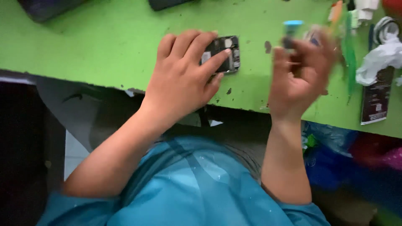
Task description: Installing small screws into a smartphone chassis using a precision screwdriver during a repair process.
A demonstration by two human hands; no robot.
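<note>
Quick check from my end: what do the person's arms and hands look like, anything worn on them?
Both forearms are bare. Blue sleeves end near the elbows, of a piece with the blue garment over the lap. The left hand and right hand carry no gloves; no rings or watch are visible, though the right one is motion-blurred.

A dark, narrow rectangular printed card (377, 98) with pale label patches lies at the green counter's (104, 46) right edge.

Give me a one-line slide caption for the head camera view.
Left hand rests on an opened phone on a green table; blurred right hand holds a small blue-capped item.
</note>
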